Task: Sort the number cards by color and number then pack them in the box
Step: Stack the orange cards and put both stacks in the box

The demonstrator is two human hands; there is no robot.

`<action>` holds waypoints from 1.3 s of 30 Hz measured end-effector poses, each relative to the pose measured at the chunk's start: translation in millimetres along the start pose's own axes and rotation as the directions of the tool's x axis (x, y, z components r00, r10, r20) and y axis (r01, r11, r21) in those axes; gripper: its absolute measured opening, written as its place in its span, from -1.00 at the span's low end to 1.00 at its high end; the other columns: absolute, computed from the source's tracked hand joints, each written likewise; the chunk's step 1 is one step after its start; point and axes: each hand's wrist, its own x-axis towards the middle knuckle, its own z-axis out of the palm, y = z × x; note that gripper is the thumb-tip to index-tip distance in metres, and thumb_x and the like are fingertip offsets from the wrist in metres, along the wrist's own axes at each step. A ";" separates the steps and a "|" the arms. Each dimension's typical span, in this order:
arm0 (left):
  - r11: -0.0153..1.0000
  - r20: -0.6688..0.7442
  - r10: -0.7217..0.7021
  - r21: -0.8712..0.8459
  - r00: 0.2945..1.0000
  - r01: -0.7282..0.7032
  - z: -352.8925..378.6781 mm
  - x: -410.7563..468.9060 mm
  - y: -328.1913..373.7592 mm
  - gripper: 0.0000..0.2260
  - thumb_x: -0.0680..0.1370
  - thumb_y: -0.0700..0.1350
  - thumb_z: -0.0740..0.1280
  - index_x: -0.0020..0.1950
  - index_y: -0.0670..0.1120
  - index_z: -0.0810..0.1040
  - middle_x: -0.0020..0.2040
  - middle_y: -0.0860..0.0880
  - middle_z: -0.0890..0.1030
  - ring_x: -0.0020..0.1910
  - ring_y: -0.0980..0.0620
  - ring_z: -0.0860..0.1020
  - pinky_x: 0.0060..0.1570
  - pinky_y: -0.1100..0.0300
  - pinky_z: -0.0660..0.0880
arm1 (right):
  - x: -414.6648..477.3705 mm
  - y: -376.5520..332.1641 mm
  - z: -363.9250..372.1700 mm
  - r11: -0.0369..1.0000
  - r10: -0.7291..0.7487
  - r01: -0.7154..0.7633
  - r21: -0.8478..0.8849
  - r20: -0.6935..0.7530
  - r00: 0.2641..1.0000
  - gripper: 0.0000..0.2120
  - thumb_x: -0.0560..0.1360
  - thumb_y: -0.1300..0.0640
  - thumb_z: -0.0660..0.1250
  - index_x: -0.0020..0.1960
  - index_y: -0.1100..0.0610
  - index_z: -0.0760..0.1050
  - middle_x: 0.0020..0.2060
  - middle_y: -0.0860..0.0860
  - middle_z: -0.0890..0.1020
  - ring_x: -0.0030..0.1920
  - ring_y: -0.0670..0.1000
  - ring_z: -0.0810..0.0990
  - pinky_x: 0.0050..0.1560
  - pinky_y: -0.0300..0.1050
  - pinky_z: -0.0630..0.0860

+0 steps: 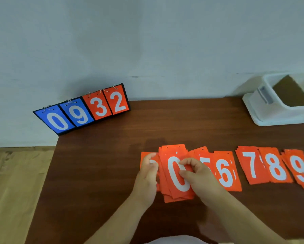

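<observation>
Orange number cards lie in a row on the brown table (98,164). A loose stack with a white 0 on top (174,175) sits between my hands. My left hand (147,175) grips the stack's left edge, covering part of another orange card (145,155). My right hand (198,175) pinches the top 0 card from the right. To the right lie the 5 pile (205,159), the 6 pile (226,171), the 7 pile (250,164), the 8 pile (276,166) and the 9 pile (300,169). The white box (267,110) stands open at the back right.
A flip scoreboard (82,110) stands at the table's back left corner, showing blue 0 and 9, orange 3 and 2. A pale wall runs behind the table. Wooden floor (15,182) shows left of the table's edge.
</observation>
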 end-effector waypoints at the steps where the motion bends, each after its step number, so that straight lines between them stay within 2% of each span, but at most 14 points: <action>1: 0.988 -0.033 -0.012 0.153 0.999 0.017 -6.7 9.5 -9.4 -0.74 0.71 0.07 0.16 0.40 0.17 0.39 0.18 0.05 0.62 0.10 0.03 0.63 0.07 0.08 0.58 | -2.0 2.5 -2.7 1.000 0.002 -0.003 -0.026 -0.043 0.999 -0.86 0.58 0.19 0.40 0.05 -0.04 0.61 0.05 -0.17 0.63 0.02 -0.11 0.61 -0.13 -0.28 0.59; 3: 0.891 -0.105 -0.058 0.444 0.993 0.099 -19.9 28.8 -31.9 -0.58 0.61 0.08 0.27 0.47 0.15 0.33 0.30 0.00 0.53 0.22 -0.02 0.55 0.21 -0.04 0.54 | -4.7 12.3 -11.2 0.999 0.000 -0.005 -0.044 -0.116 0.993 -0.86 0.57 0.21 0.40 0.03 -0.02 0.59 0.03 -0.18 0.62 0.02 -0.11 0.61 -0.19 -0.35 0.50; 6: 0.707 -0.232 -0.102 0.667 0.967 0.235 -24.1 46.6 -52.1 -0.39 0.53 0.10 0.41 0.53 0.06 0.30 0.40 -0.08 0.41 0.35 -0.11 0.46 0.29 -0.04 0.51 | -9.9 30.9 -29.9 0.994 0.016 -0.035 -0.105 -0.172 0.985 -0.86 0.57 0.19 0.41 0.03 -0.04 0.58 0.08 -0.12 0.62 0.08 -0.06 0.60 -0.04 -0.22 0.53; 9: 0.516 -0.299 -0.131 0.794 0.945 0.322 -11.7 54.4 -58.3 -0.27 0.49 0.17 0.46 0.56 0.09 0.18 0.46 -0.08 0.26 0.41 -0.16 0.32 0.25 -0.06 0.50 | -17.8 44.1 -51.4 0.987 0.065 -0.092 -0.129 -0.196 0.978 -0.86 0.59 0.16 0.39 0.06 -0.07 0.56 0.10 -0.12 0.59 0.08 -0.04 0.58 -0.06 -0.21 0.53; 12: 0.452 -0.330 -0.136 0.818 0.934 0.355 5.4 60.4 -62.8 -0.19 0.47 0.17 0.47 0.56 0.11 0.07 0.48 -0.10 0.15 0.42 -0.19 0.26 0.23 -0.07 0.52 | -19.8 52.0 -70.0 0.983 0.064 -0.100 -0.153 -0.223 0.973 -0.85 0.59 0.17 0.37 0.06 -0.08 0.55 0.09 -0.13 0.59 0.04 -0.08 0.57 -0.10 -0.22 0.50; 17: 0.537 -0.384 -0.169 0.736 0.908 0.412 15.4 64.8 -59.2 -0.13 0.47 0.03 0.53 0.59 0.15 0.04 0.39 -0.13 0.26 0.32 -0.18 0.43 0.12 -0.01 0.58 | -7.0 55.9 -96.6 0.972 0.062 -0.102 -0.212 -0.185 0.981 -0.86 0.60 0.15 0.37 0.05 -0.09 0.55 0.10 -0.11 0.58 0.00 -0.09 0.56 -0.12 -0.22 0.50; 20: 0.620 -0.420 -0.217 0.638 0.881 0.456 16.3 61.2 -57.2 -0.14 0.48 -0.07 0.54 0.61 0.16 0.06 0.38 -0.15 0.28 0.26 -0.19 0.53 0.10 -0.01 0.59 | 3.9 53.9 -109.8 0.972 0.073 -0.098 -0.216 -0.119 0.990 -0.88 0.62 0.11 0.36 0.08 -0.10 0.55 0.13 -0.11 0.53 0.09 -0.02 0.54 -0.12 -0.26 0.51; 23: 0.636 -0.452 -0.189 0.620 0.872 0.460 17.9 54.3 -58.5 -0.24 0.52 -0.12 0.49 0.60 0.14 0.16 0.42 -0.16 0.33 0.29 -0.21 0.53 0.13 -0.04 0.58 | 15.0 52.6 -124.7 0.971 0.060 -0.079 -0.227 -0.088 0.994 -0.90 0.61 0.10 0.37 0.05 -0.11 0.56 0.13 -0.13 0.53 0.09 -0.02 0.54 -0.03 -0.17 0.54; 28: 0.587 -0.524 -0.173 0.625 0.834 0.515 14.2 48.0 -59.2 -0.29 0.50 -0.16 0.49 0.57 0.09 0.25 0.41 -0.16 0.46 0.36 -0.25 0.48 0.21 -0.13 0.58 | 24.6 47.7 -153.0 0.969 0.034 -0.035 -0.243 -0.011 0.999 -0.88 0.61 0.11 0.37 0.06 -0.12 0.54 0.08 -0.17 0.52 -0.03 -0.14 0.51 -0.14 -0.25 0.49; 33: 0.675 -0.570 -0.140 0.543 0.810 0.499 31.5 43.2 -58.0 -0.32 0.52 -0.31 0.43 0.57 0.04 0.28 0.45 -0.20 0.40 0.40 -0.28 0.43 0.25 -0.19 0.55 | 31.4 43.7 -180.6 0.971 0.029 -0.025 -0.237 0.015 0.999 -0.89 0.62 0.09 0.36 0.07 -0.12 0.55 0.09 -0.17 0.52 0.00 -0.11 0.54 -0.16 -0.24 0.53; 36: 0.746 -0.637 -0.096 0.462 0.765 0.479 39.4 31.0 -51.8 -0.36 0.53 -0.35 0.38 0.55 0.05 0.32 0.43 -0.22 0.35 0.33 -0.32 0.48 0.20 -0.18 0.57 | 33.1 46.6 -193.6 0.970 0.018 -0.009 -0.244 0.035 0.999 -0.88 0.61 0.10 0.37 0.06 -0.13 0.56 0.10 -0.14 0.53 0.04 -0.09 0.55 -0.14 -0.22 0.53; 39: 0.848 -0.698 -0.002 0.378 0.716 0.371 46.7 9.6 -37.7 -0.42 0.54 -0.33 0.35 0.51 0.05 0.39 0.38 -0.23 0.36 0.24 -0.33 0.53 0.16 -0.15 0.55 | 32.7 46.7 -200.8 0.979 0.009 0.006 -0.203 0.073 0.997 -0.88 0.61 0.10 0.37 0.05 -0.14 0.57 0.12 -0.14 0.54 0.08 -0.04 0.56 0.02 -0.10 0.60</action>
